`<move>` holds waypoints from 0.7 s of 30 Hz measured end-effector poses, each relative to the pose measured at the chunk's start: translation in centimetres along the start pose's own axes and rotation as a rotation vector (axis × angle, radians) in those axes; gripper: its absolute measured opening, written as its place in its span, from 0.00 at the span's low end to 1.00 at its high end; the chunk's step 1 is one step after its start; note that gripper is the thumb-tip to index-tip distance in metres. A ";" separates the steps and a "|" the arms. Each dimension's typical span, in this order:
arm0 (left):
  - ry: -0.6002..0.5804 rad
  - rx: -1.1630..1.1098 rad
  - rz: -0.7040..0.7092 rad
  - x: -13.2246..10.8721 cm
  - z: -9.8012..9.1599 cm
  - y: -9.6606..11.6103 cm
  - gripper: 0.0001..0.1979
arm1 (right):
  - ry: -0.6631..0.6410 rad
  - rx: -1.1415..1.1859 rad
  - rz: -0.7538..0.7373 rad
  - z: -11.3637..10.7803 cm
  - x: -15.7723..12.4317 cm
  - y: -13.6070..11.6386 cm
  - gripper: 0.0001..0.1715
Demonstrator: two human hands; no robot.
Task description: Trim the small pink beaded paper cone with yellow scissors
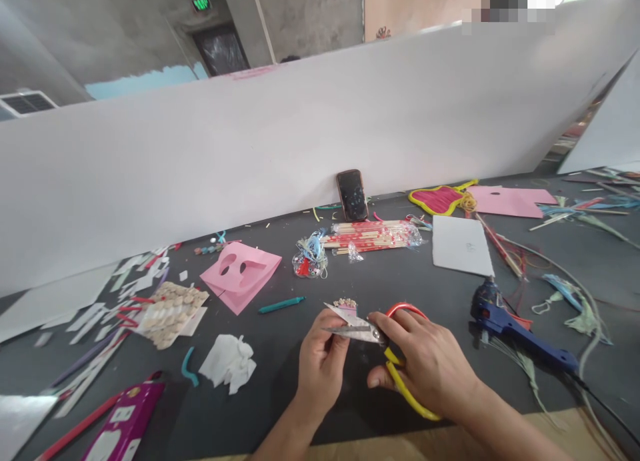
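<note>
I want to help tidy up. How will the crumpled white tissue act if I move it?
The crumpled white tissue will probably feel light and floppy, as its folds look thin. Pushed, it might slide rather than roll, being unevenly heaped.

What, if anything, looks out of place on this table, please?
A crumpled white tissue lies left of the left hand, looking like discarded litter; at the far left, white strips lie strewn untidily, at uneven angles.

A dark tabletop (273, 361) is backed by a white partition (240, 161), above which a grey wall (320, 18) and green-lit sign (201, 4) are seen.
</note>
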State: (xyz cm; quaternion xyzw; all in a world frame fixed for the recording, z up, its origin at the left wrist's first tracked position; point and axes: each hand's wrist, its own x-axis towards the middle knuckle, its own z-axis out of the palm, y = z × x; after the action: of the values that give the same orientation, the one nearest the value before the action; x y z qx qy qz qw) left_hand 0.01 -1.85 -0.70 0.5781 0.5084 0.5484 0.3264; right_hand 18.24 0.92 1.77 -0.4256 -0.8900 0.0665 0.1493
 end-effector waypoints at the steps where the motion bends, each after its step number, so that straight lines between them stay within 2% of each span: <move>1: -0.003 0.005 0.003 0.0 0.0 0.0 0.11 | -0.010 0.010 0.000 0.0 0.0 0.0 0.35; 4: -0.022 0.019 -0.001 0.1 -0.1 0.1 0.12 | -0.034 0.045 -0.003 0.3 -0.1 0.2 0.36; 9: -0.002 0.010 0.000 0.0 0.0 -0.2 0.11 | -0.063 0.084 -0.008 0.6 -0.3 0.4 0.32; 17: -0.009 -0.019 -0.069 -0.3 0.2 -0.4 0.11 | -0.021 0.047 -0.002 0.4 -0.7 0.1 0.26; 21: -0.025 -0.056 -0.096 -0.3 0.2 0.0 0.12 | -0.021 0.031 0.007 0.5 -0.6 0.1 0.26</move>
State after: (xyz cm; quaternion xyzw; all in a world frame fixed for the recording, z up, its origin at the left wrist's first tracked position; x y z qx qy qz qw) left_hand 0.25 -2.09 -0.88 0.5506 0.5161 0.5385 0.3748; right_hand 18.53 0.55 1.14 -0.4257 -0.8889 0.0853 0.1461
